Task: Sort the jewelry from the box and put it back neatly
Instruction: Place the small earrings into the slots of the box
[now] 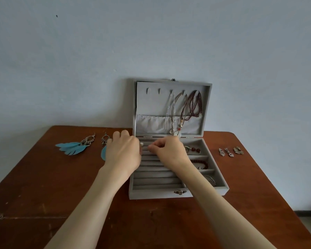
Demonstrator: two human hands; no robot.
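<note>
A grey velvet jewelry box (160, 194) stands open on the wooden table, its lid (207, 108) upright against the wall. Necklaces (184, 108) hang from hooks inside the lid. My left hand (124, 151) rests with curled fingers at the box's far left corner, beside a small pearl-like piece (141, 144) in the ring rolls. My right hand (169, 150) pinches a tiny item over the far ring rolls; what it is cannot be made out. Bead bracelets (198, 163) and a bangle (211, 178) lie in the right compartments.
Two blue feather earrings (72, 147) (103, 151) lie on the table left of the box; my left hand partly hides one. Small silver earrings (230, 151) lie to the right. The brown table (151, 221) ends near the wall behind.
</note>
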